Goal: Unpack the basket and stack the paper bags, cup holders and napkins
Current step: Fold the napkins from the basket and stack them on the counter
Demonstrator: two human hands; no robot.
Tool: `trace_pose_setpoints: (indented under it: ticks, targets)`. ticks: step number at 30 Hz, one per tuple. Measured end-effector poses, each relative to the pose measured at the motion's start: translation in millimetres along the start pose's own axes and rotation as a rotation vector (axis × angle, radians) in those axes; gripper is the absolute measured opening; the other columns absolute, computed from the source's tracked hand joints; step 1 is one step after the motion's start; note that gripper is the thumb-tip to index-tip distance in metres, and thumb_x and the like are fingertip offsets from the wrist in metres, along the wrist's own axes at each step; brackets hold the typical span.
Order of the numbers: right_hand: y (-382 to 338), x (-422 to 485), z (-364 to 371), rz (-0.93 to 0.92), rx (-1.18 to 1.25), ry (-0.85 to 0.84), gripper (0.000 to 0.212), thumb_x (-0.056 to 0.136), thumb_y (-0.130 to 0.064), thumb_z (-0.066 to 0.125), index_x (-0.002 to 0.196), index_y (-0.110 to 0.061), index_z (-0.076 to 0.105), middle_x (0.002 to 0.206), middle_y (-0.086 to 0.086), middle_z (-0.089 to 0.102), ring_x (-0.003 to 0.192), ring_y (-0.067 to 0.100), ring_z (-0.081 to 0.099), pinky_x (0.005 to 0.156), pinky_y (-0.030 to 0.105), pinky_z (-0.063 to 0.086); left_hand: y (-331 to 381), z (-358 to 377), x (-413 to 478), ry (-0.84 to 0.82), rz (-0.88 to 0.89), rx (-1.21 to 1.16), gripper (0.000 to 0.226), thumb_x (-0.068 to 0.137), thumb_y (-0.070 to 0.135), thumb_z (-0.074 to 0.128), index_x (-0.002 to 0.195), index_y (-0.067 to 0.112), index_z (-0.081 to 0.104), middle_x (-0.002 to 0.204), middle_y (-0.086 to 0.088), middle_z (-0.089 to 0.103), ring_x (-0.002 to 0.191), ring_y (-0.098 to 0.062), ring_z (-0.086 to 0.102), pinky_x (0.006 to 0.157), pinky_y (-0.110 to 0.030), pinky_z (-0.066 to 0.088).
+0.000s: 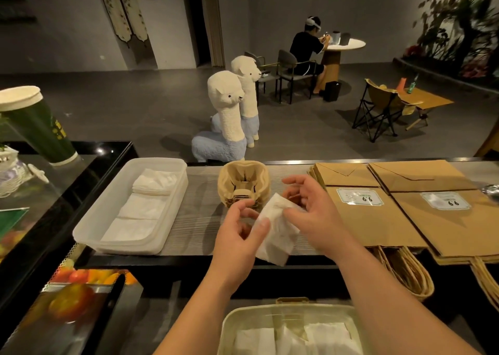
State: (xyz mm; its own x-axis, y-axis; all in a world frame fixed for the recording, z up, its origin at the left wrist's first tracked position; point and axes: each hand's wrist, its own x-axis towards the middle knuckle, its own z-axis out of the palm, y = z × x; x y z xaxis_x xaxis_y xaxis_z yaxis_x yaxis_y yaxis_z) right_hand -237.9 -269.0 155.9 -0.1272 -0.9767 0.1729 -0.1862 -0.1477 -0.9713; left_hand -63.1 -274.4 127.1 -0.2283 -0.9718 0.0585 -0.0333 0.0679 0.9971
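White folded paper napkin (275, 230) is held above the grey counter (199, 219), pinched between the left hand (240, 236) and right hand (314, 214). So light a pinch could let it unfold or slip short of the white plastic tray (176, 203) at nine o'clock.

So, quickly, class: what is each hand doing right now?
Left hand: pinches the napkin.
Right hand: pinches the same napkin.
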Motion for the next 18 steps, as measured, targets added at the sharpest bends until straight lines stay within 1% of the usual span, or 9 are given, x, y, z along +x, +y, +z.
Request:
trace_pose_setpoints:
  ticks: [1,2,4,6,9,11,13,15,18]
  targets:
    - [-7.4,0.1,-0.8,-0.033,0.005,-0.031,0.057,0.080,0.012,0.062,0.114,-0.034,0.060,0.098,-0.004,0.064,0.088,0.015,0.062,0.077,0.030,0.057,4.0,-1.5,-1.9,-0.073,-0.017,0.049,0.048,0.082,0.042,0.075,0.126,0.041,0.057,0.105,0.019,0.069,0.092,-0.006,0.068,0.082,-0.028,0.059]
    - [-14.3,0.1,-1.1,-0.064,0.003,-0.060,0.060,0.079,0.013,0.062,0.114,-0.035,0.060,0.096,-0.009,0.063,0.084,0.013,0.060,0.075,0.027,0.055,9.0,-1.5,-4.2,-0.116,-0.032,0.084,0.048,0.083,0.035,0.079,0.125,0.041,0.058,0.106,0.019,0.071,0.094,-0.006,0.069,0.084,-0.028,0.060]
    - [-24.2,-0.5,-0.2,-0.082,0.011,-0.104,0.062,0.079,0.014,0.064,0.118,-0.034,0.059,0.094,-0.016,0.062,0.081,0.010,0.059,0.072,0.025,0.054,17.7,0.9,-7.4,-0.126,-0.074,0.072,0.035,0.088,0.018,0.079,0.117,0.035,0.065,0.105,0.011,0.075,0.098,-0.013,0.072,0.089,-0.038,0.061]
    - [-25.9,-3.0,2.3,-0.055,0.066,-0.089,0.061,0.080,0.010,0.071,0.121,-0.033,0.057,0.104,-0.011,0.063,0.088,0.012,0.063,0.075,0.028,0.056,21.3,4.1,-10.2,-0.083,-0.121,-0.058,0.028,0.091,0.007,0.073,0.112,0.026,0.070,0.104,0.002,0.078,0.103,-0.023,0.072,0.090,-0.043,0.061]
    - [-15.7,-17.5,9.9,0.183,0.298,-0.051,0.059,0.080,-0.017,0.083,0.128,-0.035,0.053,0.121,0.002,0.064,0.107,0.021,0.067,0.088,0.039,0.059,21.5,7.7,-14.9,0.041,-0.175,-0.340,0.034,0.093,0.005,0.069,0.122,0.022,0.067,0.112,-0.004,0.077,0.106,-0.025,0.072,0.082,-0.037,0.058]
    - [-4.8,-30.8,19.5,0.335,0.406,-0.086,0.057,0.081,-0.020,0.080,0.129,-0.032,0.052,0.118,0.001,0.070,0.106,0.021,0.070,0.092,0.041,0.059,16.7,8.0,-17.2,0.114,-0.185,-0.445,0.039,0.093,0.007,0.068,0.129,0.024,0.064,0.116,-0.004,0.076,0.107,-0.024,0.072,0.080,-0.036,0.054]
    - [4.3,-37.6,28.7,0.336,0.333,-0.059,0.051,0.085,-0.011,0.078,0.125,-0.032,0.055,0.115,-0.002,0.072,0.104,0.019,0.071,0.091,0.042,0.060,11.1,7.4,-18.5,0.153,-0.188,-0.487,0.041,0.093,0.005,0.067,0.129,0.023,0.063,0.116,-0.006,0.075,0.106,-0.025,0.072,0.080,-0.035,0.055]
    - [5.6,-36.0,30.4,0.276,0.231,0.011,0.046,0.086,-0.005,0.076,0.119,-0.031,0.057,0.113,0.001,0.072,0.100,0.019,0.071,0.086,0.039,0.062,7.1,3.6,-18.0,0.164,-0.185,-0.490,0.040,0.092,0.001,0.065,0.127,0.020,0.064,0.114,-0.009,0.075,0.099,-0.025,0.073,0.078,-0.035,0.057]
    - [0.8,-24.2,21.3,0.134,-0.007,-0.052,0.046,0.086,0.000,0.072,0.116,-0.030,0.054,0.105,0.000,0.071,0.091,0.018,0.069,0.078,0.029,0.061,2.6,-12.9,-10.2,0.153,-0.091,-0.355,0.037,0.087,-0.010,0.067,0.115,0.013,0.061,0.104,-0.012,0.072,0.085,-0.018,0.072,0.067,-0.026,0.059]
